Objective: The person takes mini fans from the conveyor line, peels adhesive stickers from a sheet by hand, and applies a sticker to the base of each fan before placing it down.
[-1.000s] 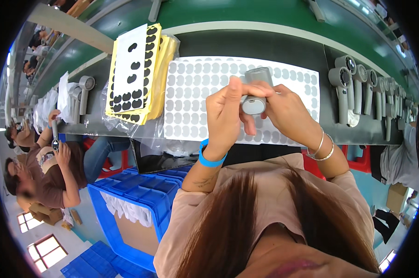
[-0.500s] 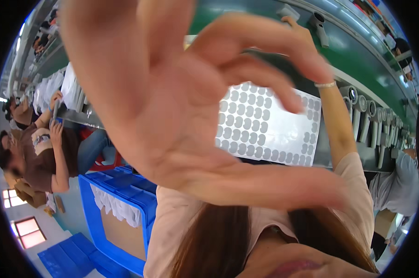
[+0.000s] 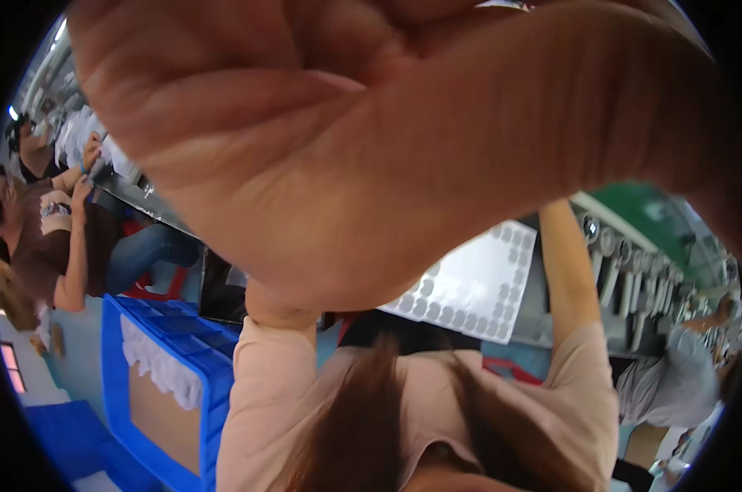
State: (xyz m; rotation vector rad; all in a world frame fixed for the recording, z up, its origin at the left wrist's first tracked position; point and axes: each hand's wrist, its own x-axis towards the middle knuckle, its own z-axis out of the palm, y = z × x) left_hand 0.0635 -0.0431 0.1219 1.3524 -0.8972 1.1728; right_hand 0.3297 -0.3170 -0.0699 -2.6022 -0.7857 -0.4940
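Observation:
My left hand (image 3: 330, 189) fills the upper half of the picture, palm turned toward the camera and very close. Its thumb stretches out to the right, apart from the palm; the fingertips are cut off at the top. Nothing shows in this hand. Below it lies a white sheet (image 3: 477, 287) with rows of grey kidney-shaped stickers, partly covered by the palm; part of the sheet is bare. My right forearm (image 3: 569, 275) reaches up past the sheet's right edge. My right hand is hidden behind the left one.
Several handheld fans (image 3: 633, 279) stand in a row on the right of the bench, beside a green work surface (image 3: 641, 215). A blue crate (image 3: 211, 410) with white cloth stands at left. Co-workers sit at left (image 3: 68, 238) and right (image 3: 682, 369).
My left hand has come closer to the camera and now covers more of the bench. My right hand, seen earlier at the far side by a pale object, is now covered. The view has shifted.

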